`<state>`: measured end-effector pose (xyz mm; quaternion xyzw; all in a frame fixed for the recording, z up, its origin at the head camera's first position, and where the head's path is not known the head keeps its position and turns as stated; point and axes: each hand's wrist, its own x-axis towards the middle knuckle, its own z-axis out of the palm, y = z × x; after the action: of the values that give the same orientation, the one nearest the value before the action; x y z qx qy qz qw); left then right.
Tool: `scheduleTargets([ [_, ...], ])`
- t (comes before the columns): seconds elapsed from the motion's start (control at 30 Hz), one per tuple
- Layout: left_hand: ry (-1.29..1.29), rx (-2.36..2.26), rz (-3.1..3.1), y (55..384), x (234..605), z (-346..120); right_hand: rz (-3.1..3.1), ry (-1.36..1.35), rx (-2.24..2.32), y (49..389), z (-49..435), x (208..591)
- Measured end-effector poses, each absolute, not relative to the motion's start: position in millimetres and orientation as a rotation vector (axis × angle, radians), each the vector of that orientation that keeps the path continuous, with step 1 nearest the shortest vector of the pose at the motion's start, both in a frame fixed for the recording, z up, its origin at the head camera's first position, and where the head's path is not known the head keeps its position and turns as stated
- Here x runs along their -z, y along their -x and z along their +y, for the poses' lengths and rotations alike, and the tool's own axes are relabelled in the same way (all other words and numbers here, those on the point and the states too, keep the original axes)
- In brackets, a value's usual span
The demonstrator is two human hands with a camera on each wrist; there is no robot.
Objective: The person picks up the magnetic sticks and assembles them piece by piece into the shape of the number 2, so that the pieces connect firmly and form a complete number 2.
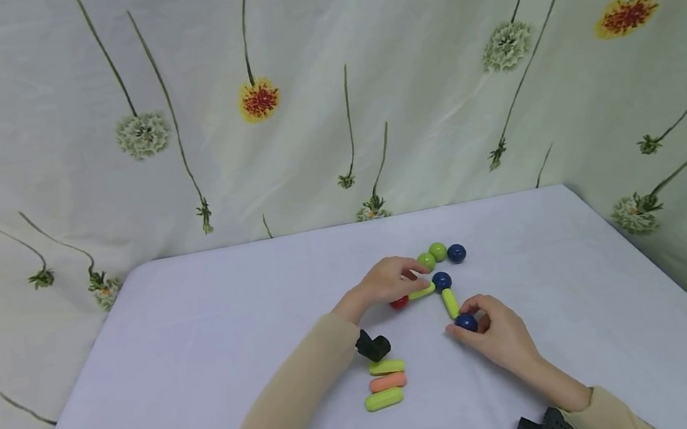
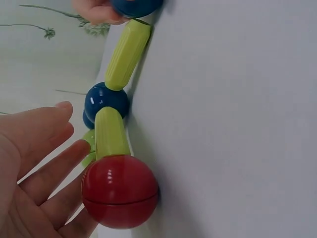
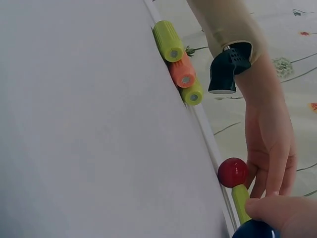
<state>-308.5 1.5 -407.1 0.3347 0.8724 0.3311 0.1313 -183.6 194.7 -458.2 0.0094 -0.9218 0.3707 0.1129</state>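
A chain of magnetic building pieces lies on the table: a red ball point(image 2: 120, 192), a yellow-green rod point(image 2: 111, 133), a blue ball point(image 1: 441, 280), then a second yellow-green rod point(image 1: 450, 303). My right hand point(image 1: 501, 337) pinches another blue ball point(image 1: 466, 322) between thumb and fingers, at the near end of that second rod. Beside the red ball and first rod is my left hand point(image 1: 391, 280), its fingers extended and gripping nothing. From the left wrist view, the left hand's fingers partly cover the green balls behind.
Beyond the chain sit two green balls point(image 1: 438, 252) and a blue ball point(image 1: 456, 253) in a row. Two yellow-green rods point(image 1: 384, 399) and an orange rod point(image 1: 388, 382) lie side by side near the left forearm. A flower-printed cloth point(image 1: 306, 139) hangs behind the white table point(image 1: 200, 322).
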Motion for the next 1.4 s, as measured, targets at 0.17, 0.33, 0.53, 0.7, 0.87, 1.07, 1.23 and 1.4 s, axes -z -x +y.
scheduleTargets([
  [0.17,-0.97,-0.964,2.519,309.8,406.8,12.5,-2.685,-0.052,-1.076,182.7,195.4,459.2],
  [0.33,-0.984,-0.947,2.534,310.5,408.9,21.1,-2.683,-0.048,-1.096,182.7,195.2,459.2],
  [0.53,-1.016,-0.889,2.567,309.2,413.1,28.4,-2.682,-0.047,-1.101,183.2,195.3,460.3],
  [0.7,-1.039,-0.846,2.593,307.4,416.0,31.7,-2.654,-0.063,-1.099,182.8,195.4,460.6],
  [0.87,-1.051,-0.834,2.612,308.2,418.3,32.6,-2.646,-0.063,-1.106,183.0,195.0,461.7],
  [1.07,-1.072,-0.82,2.604,311.3,420.9,31.5,-2.652,-0.052,-1.125,183.7,195.2,462.6],
  [1.23,-1.07,-0.82,2.593,312.5,421.7,31.2,-2.641,-0.059,-1.131,183.4,195.4,462.7],
  [1.4,-1.06,-0.816,2.588,312.3,420.6,30.5,-2.645,-0.055,-1.152,183.1,195.0,462.4],
])
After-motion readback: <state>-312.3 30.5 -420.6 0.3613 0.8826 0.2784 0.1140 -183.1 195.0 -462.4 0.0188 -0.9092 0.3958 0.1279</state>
